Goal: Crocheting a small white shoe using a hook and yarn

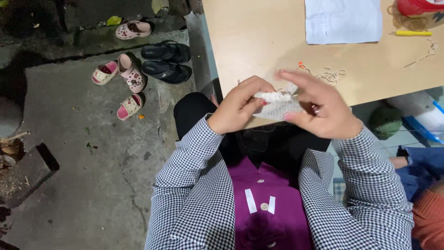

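Lying grey and cracked, concrete floor (92, 176), dimly lit. Standing at upper right, light wooden surface (259, 41), carrying white paper sheet (343, 21). Sitting on floor near surface: black sandals (165, 60), small pink children's shoes (125, 74). Resting at left edge, dark block (27, 171) beside debris.

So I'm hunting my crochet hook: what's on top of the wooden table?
On the wooden table: a white paper sheet, a yellow hook, loose yarn strands and a red object. Both hands hide the near edge.
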